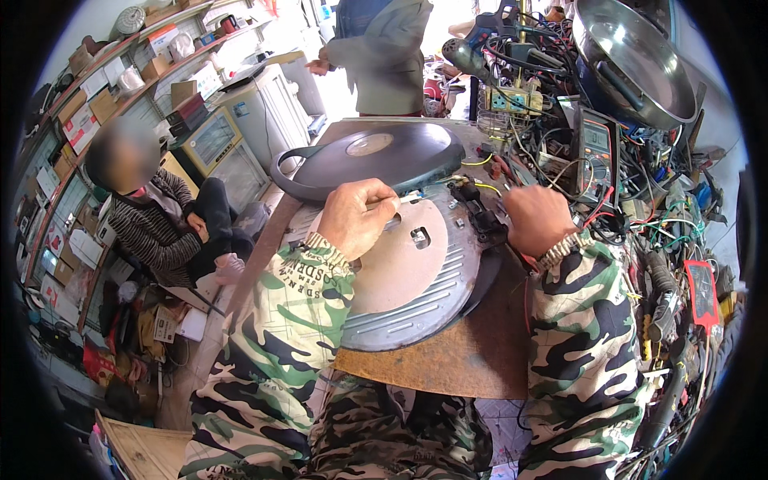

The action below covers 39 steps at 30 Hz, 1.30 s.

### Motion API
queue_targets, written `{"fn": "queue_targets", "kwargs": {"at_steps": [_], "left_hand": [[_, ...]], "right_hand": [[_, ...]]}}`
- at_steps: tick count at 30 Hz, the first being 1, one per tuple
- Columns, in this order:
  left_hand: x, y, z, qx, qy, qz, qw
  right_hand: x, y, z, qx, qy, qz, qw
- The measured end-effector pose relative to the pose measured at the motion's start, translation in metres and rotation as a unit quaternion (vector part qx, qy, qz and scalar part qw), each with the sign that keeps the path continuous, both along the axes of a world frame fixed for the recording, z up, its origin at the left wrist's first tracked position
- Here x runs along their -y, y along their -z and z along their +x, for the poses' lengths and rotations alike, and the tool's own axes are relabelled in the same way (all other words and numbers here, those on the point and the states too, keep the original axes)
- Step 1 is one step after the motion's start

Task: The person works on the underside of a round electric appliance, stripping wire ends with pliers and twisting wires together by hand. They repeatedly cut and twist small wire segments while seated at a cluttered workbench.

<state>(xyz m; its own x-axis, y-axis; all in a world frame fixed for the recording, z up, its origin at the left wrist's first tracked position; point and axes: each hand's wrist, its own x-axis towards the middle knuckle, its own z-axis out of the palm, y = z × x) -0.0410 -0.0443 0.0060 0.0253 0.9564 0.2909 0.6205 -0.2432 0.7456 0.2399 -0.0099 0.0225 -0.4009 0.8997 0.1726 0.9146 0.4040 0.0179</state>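
An opened electric griddle lies on the workbench, its round metal housing [400, 330] showing ribs and a tan round insulation sheet [400, 272] on top. My left hand [360, 220] is over that sheet, thumb and fingers pinched together at a small pale piece I cannot make out. Right of the housing, beside the black hinge [478, 212], my right hand [540, 220] is closed. Its fingers curl away from view, so what they hold is hidden. Behind the housing rests the black lid [376, 156] with its loop handle. A yellow wire [486, 188] runs near the hinge.
Tools and tangled cables crowd the right side, with a multimeter [596, 152] and a large steel pan [636, 60]. The brown workbench [448, 364] ends close to my legs. A person [152, 208] sits at left; another [380, 60] stands beyond the bench. Shelves [96, 104] line the left wall.
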Motion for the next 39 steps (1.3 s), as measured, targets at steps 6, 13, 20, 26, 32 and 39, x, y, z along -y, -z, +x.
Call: {"fn": "queue_targets", "kwargs": {"at_steps": [6, 13, 20, 26, 32, 39], "left_hand": [[-0.019, 0.008, 0.014, 0.051, 0.049, -0.007, 0.997], [-0.005, 0.0, 0.0, 0.061, 0.031, -0.041, 0.997], [-0.006, 0.005, -0.004, -0.011, 0.031, -0.014, 0.999], [0.008, -0.008, -0.009, -0.016, 0.007, -0.035, 0.999], [-0.012, 0.014, 0.008, 0.087, 0.024, 0.043, 0.995], [0.01, -0.003, 0.003, -0.095, -0.079, 0.083, 0.989]], "right_hand": [[-0.018, -0.005, -0.029, -0.402, -0.167, -0.061, 0.898], [-0.039, 0.024, -0.065, -0.463, -0.257, -0.159, 0.833], [-0.044, 0.031, -0.066, -0.492, -0.27, -0.186, 0.807], [-0.042, 0.029, -0.075, -0.507, -0.302, -0.19, 0.785], [-0.049, 0.035, -0.061, -0.493, -0.241, -0.174, 0.818], [-0.052, 0.037, -0.066, -0.523, -0.233, -0.159, 0.805]]}}
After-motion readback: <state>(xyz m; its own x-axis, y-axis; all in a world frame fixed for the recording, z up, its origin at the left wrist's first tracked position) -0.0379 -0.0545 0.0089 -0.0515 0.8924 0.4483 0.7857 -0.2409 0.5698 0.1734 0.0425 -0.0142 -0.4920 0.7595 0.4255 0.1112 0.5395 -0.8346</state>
